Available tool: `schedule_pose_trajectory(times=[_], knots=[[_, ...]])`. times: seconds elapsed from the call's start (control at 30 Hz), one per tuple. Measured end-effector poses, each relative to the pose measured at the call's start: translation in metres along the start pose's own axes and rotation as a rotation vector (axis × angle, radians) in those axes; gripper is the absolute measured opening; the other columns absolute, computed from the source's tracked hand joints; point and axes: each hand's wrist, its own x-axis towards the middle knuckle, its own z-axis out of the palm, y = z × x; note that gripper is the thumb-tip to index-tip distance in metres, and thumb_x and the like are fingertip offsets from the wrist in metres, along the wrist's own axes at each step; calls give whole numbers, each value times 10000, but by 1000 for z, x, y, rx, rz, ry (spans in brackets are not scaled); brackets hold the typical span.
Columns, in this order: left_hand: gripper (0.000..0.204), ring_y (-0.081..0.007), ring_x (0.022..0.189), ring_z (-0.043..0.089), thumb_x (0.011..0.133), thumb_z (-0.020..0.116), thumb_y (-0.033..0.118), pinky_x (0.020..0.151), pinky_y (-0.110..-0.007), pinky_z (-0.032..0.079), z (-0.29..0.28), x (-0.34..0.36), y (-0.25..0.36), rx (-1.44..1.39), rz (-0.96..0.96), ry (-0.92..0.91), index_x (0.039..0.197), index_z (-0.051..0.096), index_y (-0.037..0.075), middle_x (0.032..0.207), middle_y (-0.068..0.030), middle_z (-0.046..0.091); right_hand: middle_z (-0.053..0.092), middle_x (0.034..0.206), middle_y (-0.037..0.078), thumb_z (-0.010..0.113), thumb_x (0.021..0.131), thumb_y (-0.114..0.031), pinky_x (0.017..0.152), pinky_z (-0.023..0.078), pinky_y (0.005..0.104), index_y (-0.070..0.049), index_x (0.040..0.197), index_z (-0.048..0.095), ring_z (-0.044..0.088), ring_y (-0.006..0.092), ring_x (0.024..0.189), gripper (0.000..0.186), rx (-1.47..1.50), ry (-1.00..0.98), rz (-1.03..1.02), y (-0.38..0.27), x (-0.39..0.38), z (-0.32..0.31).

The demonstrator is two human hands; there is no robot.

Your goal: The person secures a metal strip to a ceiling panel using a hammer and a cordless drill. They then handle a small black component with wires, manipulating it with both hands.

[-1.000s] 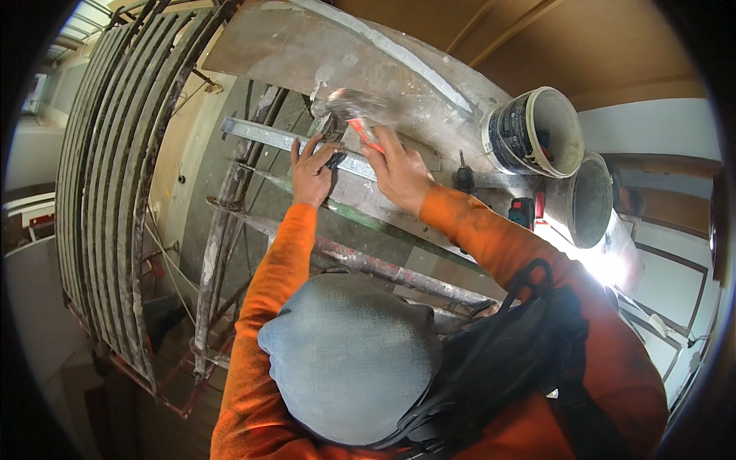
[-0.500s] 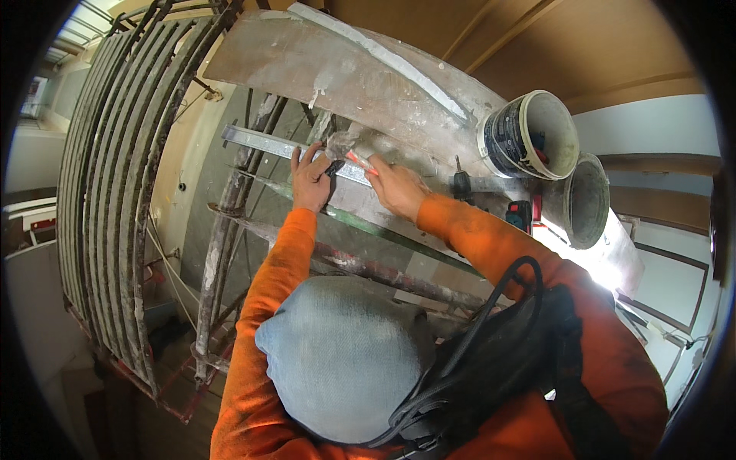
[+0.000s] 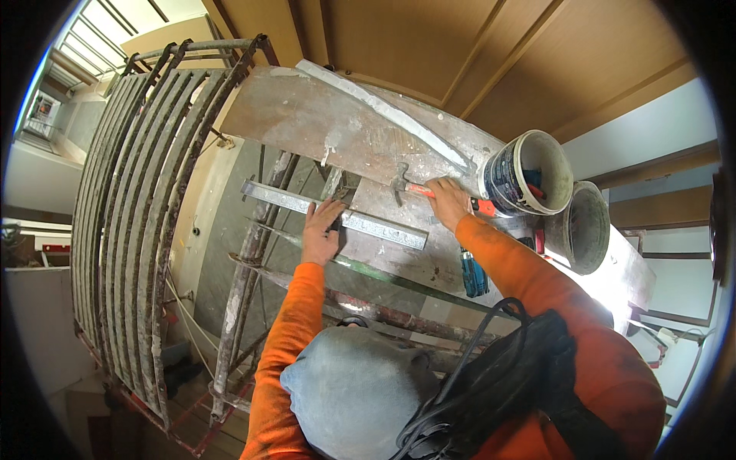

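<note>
Steadying the galvanized metal channel (image 3: 383,228) with the left hand (image 3: 320,234), fingers slightly spread over it; cannot tell whether pinching. Gripping the claw hammer (image 3: 418,188) beyond the channel's right half with the right hand (image 3: 451,202), fingers wrapped round the handle. Seems partway: already laid across the scaffold upright (image 3: 247,268) and over the plank (image 3: 410,264), but not under the hammerhead. Cannot tell how much hammering remains.

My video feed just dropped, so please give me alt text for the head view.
An orange-red-handled hammer is gripped in the person's right hand, while the left hand touches a silvery metal bar. A pale-rimmed bucket sits farther right.
</note>
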Motion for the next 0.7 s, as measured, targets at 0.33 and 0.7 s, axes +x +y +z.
schedule_pose_trajectory(times=[0.33,0.7], knots=[[666,-371,1429,420,657,427,-76,1257,-537,160,1,3,-9,102,18,2,1244,677,116,1328,-82,652,645,1201,164,629,935,-185,956,516,476,-55,1212,593,609,361,1187,307,260,-493,-197,-117,24,40],[709,-351,1453,395,644,411,-97,1267,-524,138,-3,1,-10,106,5,-56,1274,657,118,1366,-84,626,695,1050,176,653,911,-192,831,550,505,-25,1117,603,693,369,1013,270,309,-352,-225,-114,30,57]])
